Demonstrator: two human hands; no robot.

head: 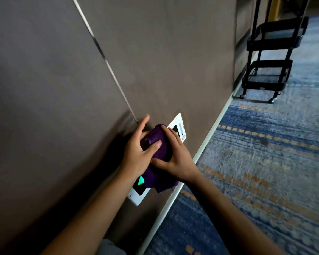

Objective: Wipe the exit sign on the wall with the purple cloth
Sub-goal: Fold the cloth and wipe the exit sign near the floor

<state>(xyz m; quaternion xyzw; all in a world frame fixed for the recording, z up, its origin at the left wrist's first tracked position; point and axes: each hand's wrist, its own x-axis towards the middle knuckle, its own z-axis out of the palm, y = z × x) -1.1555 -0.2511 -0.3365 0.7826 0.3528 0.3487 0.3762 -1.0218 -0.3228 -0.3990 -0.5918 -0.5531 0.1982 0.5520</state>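
Note:
The exit sign (180, 126) is a long white-framed plate with a black face and green arrows, set low on the brown wall just above the skirting. A bunched purple cloth (159, 144) lies over its middle, hiding most of the face. My left hand (136, 153) grips the cloth's upper left part, thumb on top and index finger stretched against the wall. My right hand (175, 159) presses on the cloth from the right, fingers spread across it. One green arrow (141, 180) shows below my hands.
A black three-tier wheeled cart (269, 57) stands by the wall further along the corridor. Blue and orange patterned carpet (265, 162) covers the floor to the right. A thin metal strip (103, 54) runs down the wall panel towards the sign.

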